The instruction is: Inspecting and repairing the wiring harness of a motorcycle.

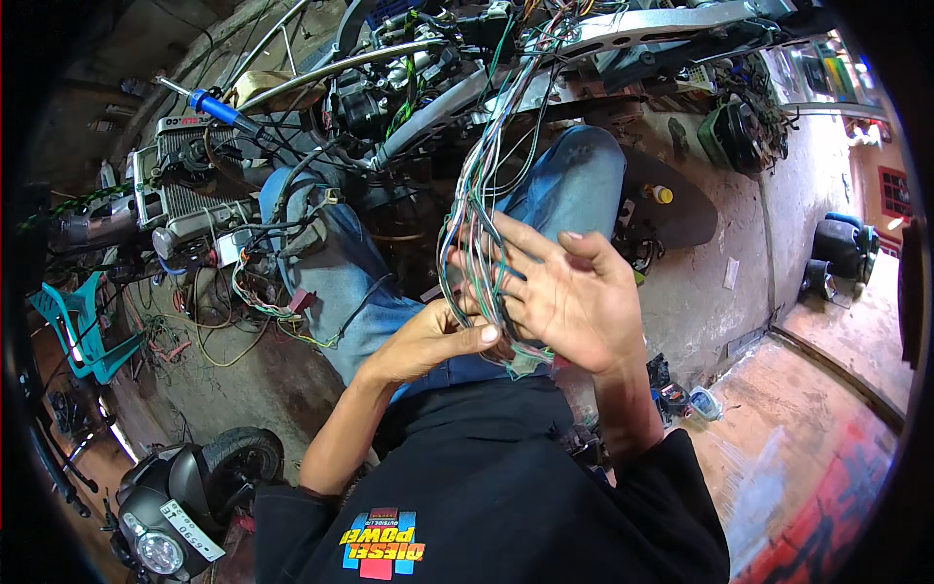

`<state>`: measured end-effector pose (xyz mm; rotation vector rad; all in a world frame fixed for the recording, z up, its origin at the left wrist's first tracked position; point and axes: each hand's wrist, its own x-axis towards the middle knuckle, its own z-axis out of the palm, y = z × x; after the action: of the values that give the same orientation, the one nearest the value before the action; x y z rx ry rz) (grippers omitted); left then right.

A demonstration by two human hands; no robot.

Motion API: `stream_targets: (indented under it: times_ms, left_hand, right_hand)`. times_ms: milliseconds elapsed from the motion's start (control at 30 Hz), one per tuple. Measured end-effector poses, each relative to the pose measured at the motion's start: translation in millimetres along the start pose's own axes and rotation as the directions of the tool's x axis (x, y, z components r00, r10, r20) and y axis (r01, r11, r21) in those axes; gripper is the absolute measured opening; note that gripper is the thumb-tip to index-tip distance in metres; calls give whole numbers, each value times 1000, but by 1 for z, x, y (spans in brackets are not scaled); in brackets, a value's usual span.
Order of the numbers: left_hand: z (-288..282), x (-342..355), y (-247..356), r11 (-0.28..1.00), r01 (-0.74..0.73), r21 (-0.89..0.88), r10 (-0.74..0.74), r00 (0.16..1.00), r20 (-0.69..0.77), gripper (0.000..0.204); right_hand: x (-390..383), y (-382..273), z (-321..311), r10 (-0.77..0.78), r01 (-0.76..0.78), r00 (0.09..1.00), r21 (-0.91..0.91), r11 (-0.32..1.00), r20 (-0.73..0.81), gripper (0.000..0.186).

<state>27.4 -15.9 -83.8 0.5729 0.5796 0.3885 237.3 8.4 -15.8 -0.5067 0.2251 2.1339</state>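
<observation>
A long bundle of thin multicolored wires [470, 234] hangs from the metal frame [613, 34] above, ending in a pale connector [531, 362] over my lap. My left hand [440, 341] is closed on the bundle near its lower end, thumb across the front. Against the bundle's right side, my right hand [569, 292] is open, palm up and fingers spread, with some fingertips hidden behind the wires.
An engine [375, 73], radiator [180, 167] and blue-handled tool [222, 109] are ahead and left. A teal plastic frame [70, 318] and parked motorbike [167, 526] lie left. A yellow-capped bottle [662, 195], black tank [730, 131] and wall [798, 180] are right.
</observation>
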Motion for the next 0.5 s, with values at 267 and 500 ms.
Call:
stream_targets:
  times_ms: [267,500]
  left_hand:
    - [13,1,15,962,-24,-270,9,998,-58,43]
    - [10,0,25,957,-41,-287,3,991,-131,42]
  right_hand:
    - [16,-22,-17,-33,49,998,-344,938,50,70]
    - [-12,-40,-17,-155,148,987,-671,726,51,64]
